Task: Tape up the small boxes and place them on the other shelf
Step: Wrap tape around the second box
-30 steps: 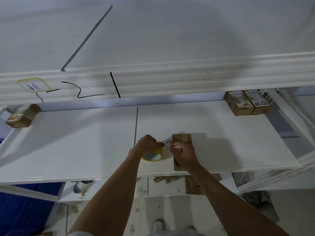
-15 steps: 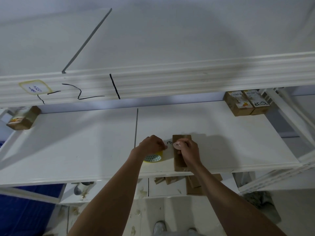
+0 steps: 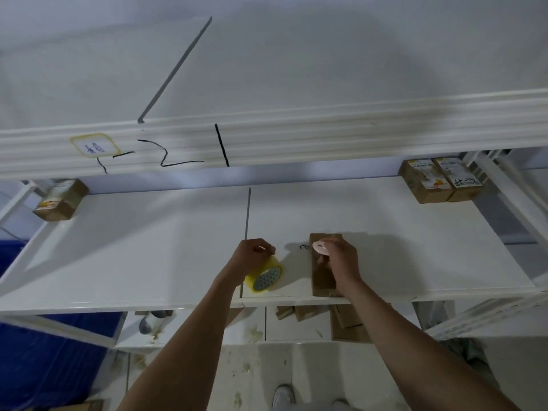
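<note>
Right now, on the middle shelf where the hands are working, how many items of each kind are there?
Small cardboard boxes: 4 (one under the right hand, two at the back right, one at the back left)
Yellow tape roll: 1
Small pink disc-like object: 1
Total: 6

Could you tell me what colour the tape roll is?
Yellow tape roll, seen in the head view.

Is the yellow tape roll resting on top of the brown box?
No: the tape roll sits on the white shelf, held by the left hand, apart from the brown box under the right hand.
</note>
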